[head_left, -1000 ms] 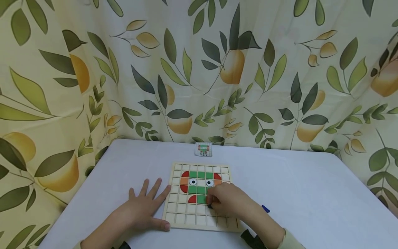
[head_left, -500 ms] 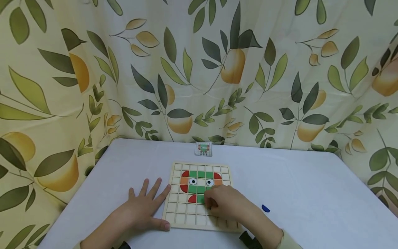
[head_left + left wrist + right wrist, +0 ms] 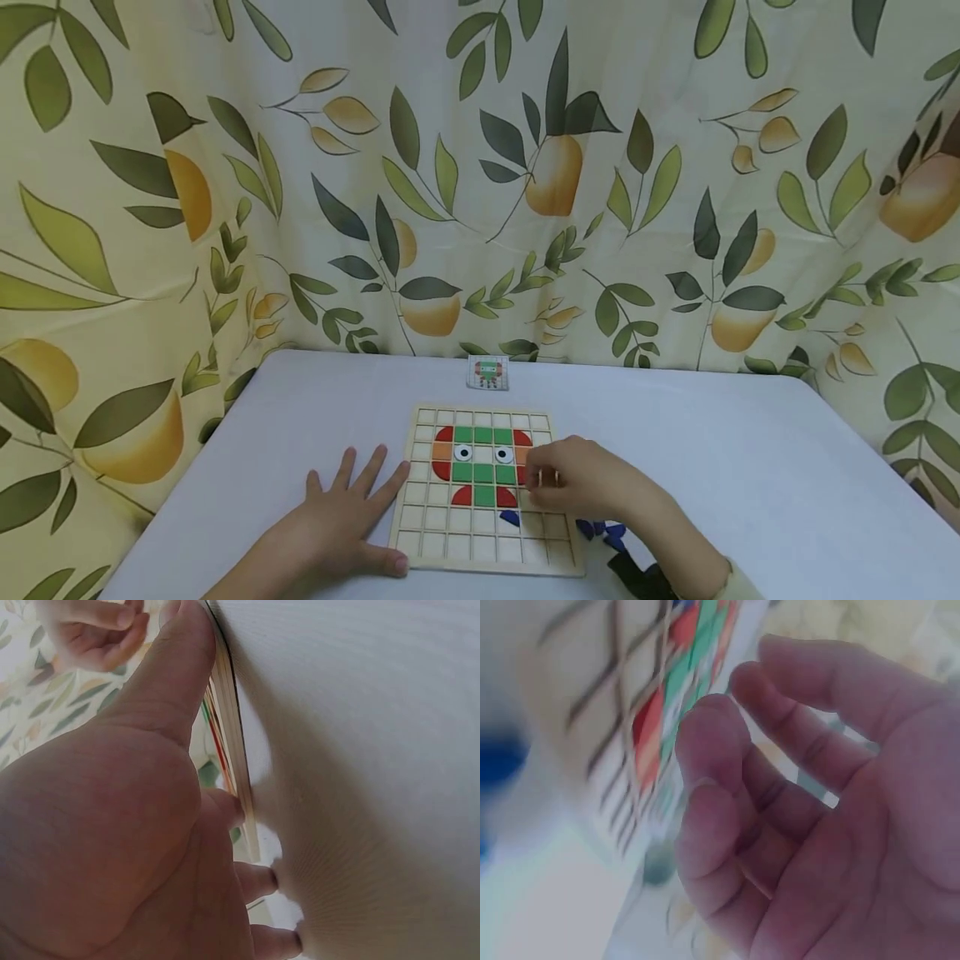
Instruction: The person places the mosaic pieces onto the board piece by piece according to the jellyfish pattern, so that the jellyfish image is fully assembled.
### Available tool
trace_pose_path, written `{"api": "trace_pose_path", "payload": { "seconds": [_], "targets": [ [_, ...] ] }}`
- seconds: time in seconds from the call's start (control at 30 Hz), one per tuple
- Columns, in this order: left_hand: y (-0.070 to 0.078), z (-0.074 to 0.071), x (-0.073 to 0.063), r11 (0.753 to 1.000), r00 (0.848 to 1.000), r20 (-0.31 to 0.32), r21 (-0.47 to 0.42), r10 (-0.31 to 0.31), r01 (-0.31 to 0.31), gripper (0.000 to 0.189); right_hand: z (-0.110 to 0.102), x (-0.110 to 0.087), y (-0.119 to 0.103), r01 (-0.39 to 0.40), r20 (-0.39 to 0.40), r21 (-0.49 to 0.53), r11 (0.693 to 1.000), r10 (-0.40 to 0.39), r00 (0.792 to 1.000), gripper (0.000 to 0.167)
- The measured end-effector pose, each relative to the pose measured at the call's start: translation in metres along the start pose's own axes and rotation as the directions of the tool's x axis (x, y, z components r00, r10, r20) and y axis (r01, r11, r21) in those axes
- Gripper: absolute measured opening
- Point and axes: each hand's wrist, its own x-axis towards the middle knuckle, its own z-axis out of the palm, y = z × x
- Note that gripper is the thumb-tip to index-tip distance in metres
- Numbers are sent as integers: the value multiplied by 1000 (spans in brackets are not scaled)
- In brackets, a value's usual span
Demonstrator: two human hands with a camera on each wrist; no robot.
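Note:
A light wooden grid board [image 3: 480, 572] lies on the table, with red, green and orange pieces and two eye pieces forming a face. One blue piece [image 3: 510, 518] sits tilted in a cell below the red piece [image 3: 506, 497]. My left hand [image 3: 337, 512] lies spread at the board's left side, thumb and index finger at its edge. Over the board's right side is my right hand [image 3: 585, 477], fingers loosely bent. In the right wrist view, its thumb and index fingertips [image 3: 711, 742] are close together, with no piece visible between them.
Several blue pieces [image 3: 603, 531] lie beside the board's lower right corner, next to the right wrist's black strap [image 3: 637, 577]. A small picture card [image 3: 487, 372] stands at the table's back edge. A leaf-patterned curtain [image 3: 480, 208] hangs behind.
My right hand has moved right and off the lower middle cells, leaving the blue piece on the board. Loose blue pieces beside the board have come into sight. The left hand stays by the board.

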Motion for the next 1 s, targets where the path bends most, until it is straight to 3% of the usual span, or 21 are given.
{"api": "trace_pose_path", "payload": {
  "seconds": [0.1, 0.23, 0.33, 0.4, 0.67, 0.87, 1.0],
  "targets": [
    [3, 3, 2, 1000, 1000, 15, -18, 1, 0, 119, -9, -18, 18, -146, 21, -8, 989, 147, 989, 12],
    [5, 2, 4, 1000, 1000, 14, -19, 7, -7, 118, -12, -39, 40, -367, 81, -79, 927, 373, 924, 28],
    [6, 0, 4, 1000, 1000, 16, -10, 8, -8, 118, -8, -48, 51, -420, 121, -80, 904, 427, 896, 38],
    [7, -2, 4, 1000, 1000, 12, -14, 8, -8, 118, -6, -50, 55, -411, 127, -66, 909, 416, 900, 40],
    [5, -1, 2, 999, 1000, 27, -32, -15, 16, 119, -1, -46, 61, -280, 125, -53, 958, 285, 950, 26],
    [2, -1, 2, 1000, 1000, 13, -24, -12, 12, 119, 1, -42, 59, -280, 106, -35, 959, 282, 953, 27],
    [2, -5, 0, 1000, 1000, 11, -17, -12, 12, 119, -2, -42, 61, -213, 98, -18, 977, 214, 972, 26]
  ]
}}
